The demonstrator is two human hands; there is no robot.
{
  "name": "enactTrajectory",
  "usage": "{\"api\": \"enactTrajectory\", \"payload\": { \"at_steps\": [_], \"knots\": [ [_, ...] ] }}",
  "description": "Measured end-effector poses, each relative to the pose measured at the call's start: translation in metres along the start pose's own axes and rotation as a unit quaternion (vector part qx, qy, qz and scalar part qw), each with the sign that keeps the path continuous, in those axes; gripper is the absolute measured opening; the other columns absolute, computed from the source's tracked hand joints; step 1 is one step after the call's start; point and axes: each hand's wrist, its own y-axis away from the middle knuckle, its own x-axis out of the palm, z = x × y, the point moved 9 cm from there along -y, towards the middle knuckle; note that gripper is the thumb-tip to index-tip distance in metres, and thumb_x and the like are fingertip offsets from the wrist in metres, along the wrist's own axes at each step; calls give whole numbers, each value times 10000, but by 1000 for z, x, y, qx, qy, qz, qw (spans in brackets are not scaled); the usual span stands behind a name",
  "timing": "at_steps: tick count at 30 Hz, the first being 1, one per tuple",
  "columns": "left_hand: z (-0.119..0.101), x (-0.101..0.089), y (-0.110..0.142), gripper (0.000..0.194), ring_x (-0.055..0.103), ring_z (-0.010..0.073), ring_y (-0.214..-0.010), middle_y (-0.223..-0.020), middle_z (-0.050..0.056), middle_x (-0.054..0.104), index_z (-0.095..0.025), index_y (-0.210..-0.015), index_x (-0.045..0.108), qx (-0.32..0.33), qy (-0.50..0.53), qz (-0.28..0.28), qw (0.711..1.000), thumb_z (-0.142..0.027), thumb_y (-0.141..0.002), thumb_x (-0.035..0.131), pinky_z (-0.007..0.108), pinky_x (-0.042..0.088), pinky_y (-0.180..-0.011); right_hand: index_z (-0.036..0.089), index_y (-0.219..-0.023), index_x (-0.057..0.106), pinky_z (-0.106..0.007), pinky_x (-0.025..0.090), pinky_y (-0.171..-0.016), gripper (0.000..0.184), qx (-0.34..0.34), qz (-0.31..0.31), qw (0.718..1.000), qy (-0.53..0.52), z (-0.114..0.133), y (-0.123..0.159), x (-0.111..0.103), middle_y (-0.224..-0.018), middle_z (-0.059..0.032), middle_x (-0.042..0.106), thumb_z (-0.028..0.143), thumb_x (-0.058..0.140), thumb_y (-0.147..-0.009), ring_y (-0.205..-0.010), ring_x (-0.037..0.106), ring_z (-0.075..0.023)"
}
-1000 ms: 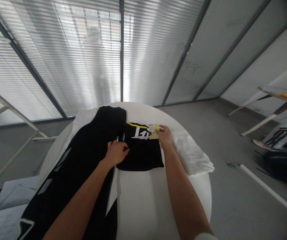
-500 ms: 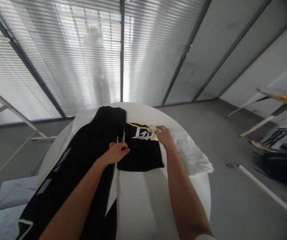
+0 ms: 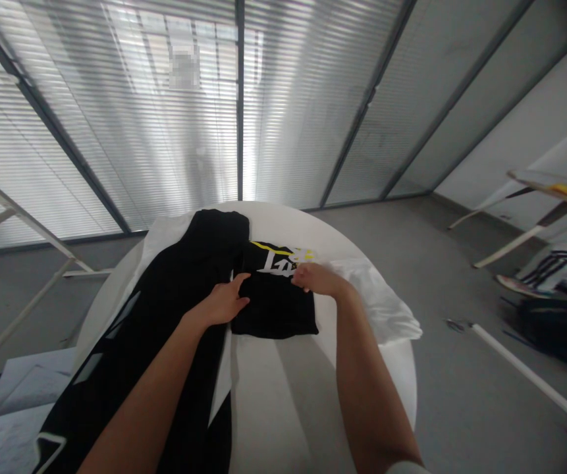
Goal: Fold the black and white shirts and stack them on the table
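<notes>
On a round white table (image 3: 283, 227) lies a folded black garment (image 3: 273, 316) with a white and yellow print (image 3: 278, 262) at its far end. My right hand (image 3: 317, 280) is shut on the fabric just below the print and covers part of it. My left hand (image 3: 218, 303) lies with its fingers apart on the garment's left edge. Beside it, a long black garment with white trim (image 3: 174, 276) stretches down the table's left side, under my left forearm. A crumpled white cloth (image 3: 382, 309) lies to the right of my right hand.
Papers (image 3: 16, 395) lie at the lower left, beyond the table's edge. On the grey floor at right are a dark bag (image 3: 560, 329), a white pole (image 3: 525, 375) and striped fabric (image 3: 560, 266). Glass walls with blinds stand behind.
My right hand has swung left and down over the print, drawing the fabric with it. The garment's right edge has shifted left. My left hand has opened its fingers on the garment.
</notes>
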Motion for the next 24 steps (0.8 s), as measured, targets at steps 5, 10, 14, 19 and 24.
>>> {"api": "enactTrajectory", "payload": {
  "at_steps": [5, 10, 14, 19, 24],
  "knots": [
    [-1, 8, -3, 567, 652, 262, -840, -770, 40, 685, -263, -1396, 481, 26, -81, 22, 996, -255, -830, 510, 423, 342, -975, 195, -686, 683, -283, 465, -494, 95, 74, 162, 983, -51, -12, 7, 39, -703, -67, 696, 285, 681, -718, -540, 603, -162],
    [3, 14, -4, 561, 545, 327, -1084, -1030, 97, 635, -371, -1328, 559, 28, -202, -2, 979, -213, -795, 481, 548, 248, -1026, 191, -722, 696, -208, 418, -437, 85, 51, 85, 994, -34, -14, -5, 29, -642, -34, 674, 275, 683, -730, -501, 555, -112],
    [-4, 15, -1, 602, 473, 327, -1123, -1114, 109, 551, -335, -1303, 577, 24, -254, -2, 967, -201, -717, 543, 536, 268, -1016, 145, -726, 675, -222, 494, -487, 236, 90, 154, 984, 5, -17, 2, 41, -689, -74, 701, 367, 658, -806, -563, 623, -140],
    [-39, 6, 9, 364, 471, 265, -1090, -1104, 78, 507, -255, -1034, 630, 62, -246, -34, 967, -170, -685, 566, 455, 323, -990, 118, -778, 668, -289, 565, -573, 363, 163, 235, 958, 4, -21, 19, 56, -782, -126, 729, 428, 532, -909, -647, 692, -196],
    [-51, 42, 16, 435, 499, 260, -1089, -1104, 54, 546, -288, -1150, 563, 107, -175, 111, 972, -380, -733, 646, 454, 355, -998, 134, -746, 653, -300, 546, -549, 346, 200, 215, 956, -23, -20, 29, 57, -730, -102, 708, 384, 491, -923, -555, 647, -169]
  ]
}}
